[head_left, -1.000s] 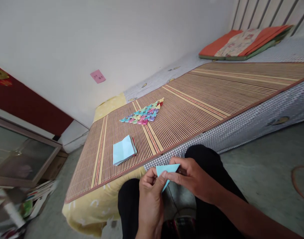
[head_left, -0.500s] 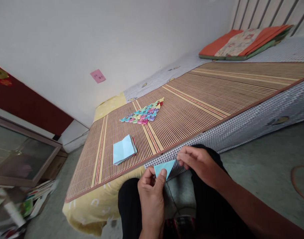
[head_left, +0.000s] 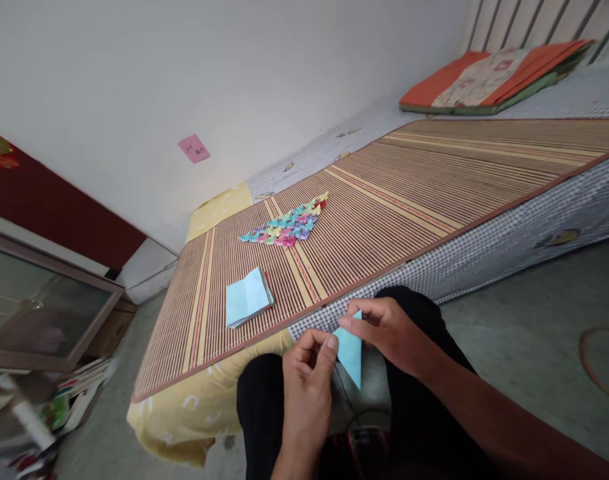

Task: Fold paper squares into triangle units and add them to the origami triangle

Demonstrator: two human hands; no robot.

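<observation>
A folded light-blue paper triangle hangs between my hands above my lap, one point facing down. My right hand is closed, pinching its upper part between thumb and fingers. At its left corner, the thumb and forefinger of my left hand are pressed together on the paper. Nearby on the mat lies a stack of square paper sheets, light blue on top with a little red at its edge. Farther back sits a cluster of small folded paper pieces in many colours, laid out as a rough triangle.
A striped bamboo mat covers the bed, over checked and yellow sheets. A folded orange quilt lies at the far right. A pink note is on the wall. At the left stand a glass-fronted cabinet and some clutter.
The blue triangle has been turned so its long edge stands upright on the right. My right hand has moved left and now grips it; my left hand has shifted to its corner.
</observation>
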